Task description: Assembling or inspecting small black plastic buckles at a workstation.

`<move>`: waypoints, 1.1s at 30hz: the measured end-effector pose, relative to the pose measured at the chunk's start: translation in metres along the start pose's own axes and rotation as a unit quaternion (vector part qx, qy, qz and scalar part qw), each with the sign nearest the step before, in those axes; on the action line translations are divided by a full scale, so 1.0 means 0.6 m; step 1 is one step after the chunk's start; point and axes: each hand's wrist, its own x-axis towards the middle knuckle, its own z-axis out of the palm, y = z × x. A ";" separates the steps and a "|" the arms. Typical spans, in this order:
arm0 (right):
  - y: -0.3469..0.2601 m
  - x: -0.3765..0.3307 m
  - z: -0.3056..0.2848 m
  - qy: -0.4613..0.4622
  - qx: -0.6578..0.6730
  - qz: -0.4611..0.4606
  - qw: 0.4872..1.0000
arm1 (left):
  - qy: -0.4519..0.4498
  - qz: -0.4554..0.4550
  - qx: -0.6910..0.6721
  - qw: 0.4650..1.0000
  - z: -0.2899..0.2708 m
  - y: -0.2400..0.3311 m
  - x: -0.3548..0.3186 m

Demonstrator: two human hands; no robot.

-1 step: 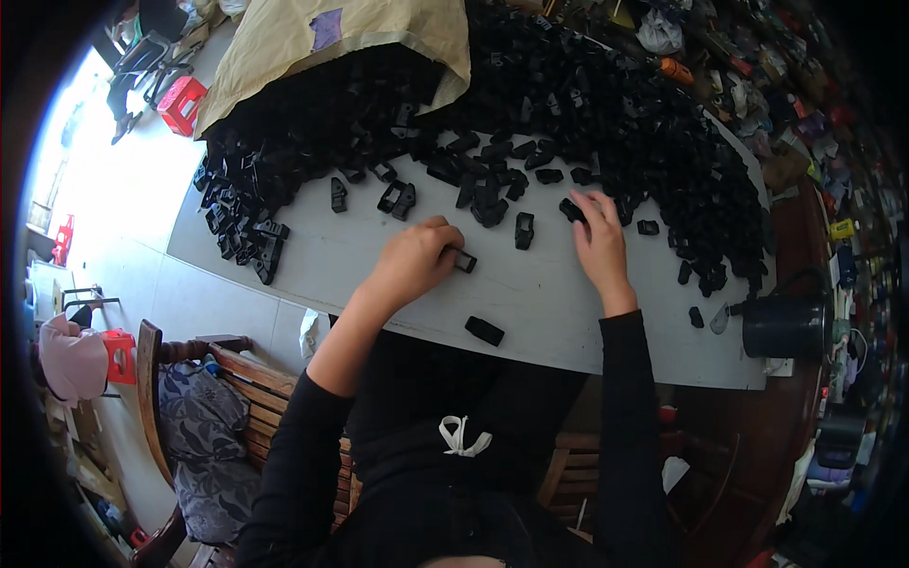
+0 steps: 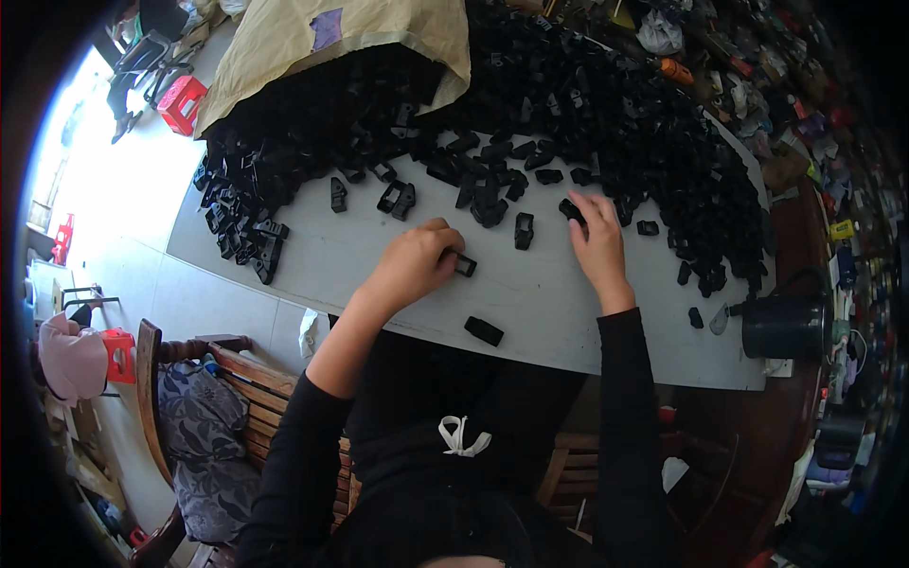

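My left hand point(image 2: 415, 260) rests at the middle of the grey tabletop point(image 2: 530, 312), its fingers curled round a small black plastic part point(image 2: 465, 265) with an open frame shape. Farther right, my right hand point(image 2: 599, 244) pinches another black plastic part point(image 2: 570, 210) between thumb and fingers, partly hidden by them. Between the hands stands a loose black part point(image 2: 524, 231). Nearer the front edge lies a dark block-like part point(image 2: 484, 330). Two more parts lie beyond my left hand: a joined-looking pair point(image 2: 397, 200) and a single narrow one point(image 2: 338, 195).
A big heap of black parts point(image 2: 663, 161) curves round the far side and right of the table. More spill from a tan sack point(image 2: 379, 33) at the back. A black mug-like container point(image 2: 784, 327) is at the right edge. A wooden chair point(image 2: 270, 379) stands at left.
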 end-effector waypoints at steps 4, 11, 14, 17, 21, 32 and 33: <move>-0.012 -0.023 0.005 -0.089 -0.085 0.081 0.989 | -0.021 0.002 -0.075 0.997 -0.012 0.022 -0.016; -0.028 -0.025 -0.007 -0.064 -0.080 0.028 0.994 | 0.001 -0.007 -0.069 0.998 0.015 0.008 -0.040; -0.030 -0.046 -0.003 -0.066 -0.020 0.036 0.997 | 0.019 0.041 -0.047 0.998 0.026 0.011 -0.041; -0.079 -0.085 0.024 -0.073 0.046 0.020 0.996 | 0.030 0.019 -0.061 0.998 0.032 0.007 -0.048; -0.152 -0.098 0.015 -0.127 0.028 0.040 0.991 | 0.049 0.037 -0.057 0.997 0.034 0.003 -0.052; -0.139 -0.087 0.008 -0.136 0.098 -0.045 0.985 | 0.059 0.049 -0.051 0.996 0.033 0.006 -0.053; -0.151 -0.088 0.017 -0.117 0.158 -0.027 0.980 | 0.060 0.047 -0.050 0.996 0.034 0.004 -0.055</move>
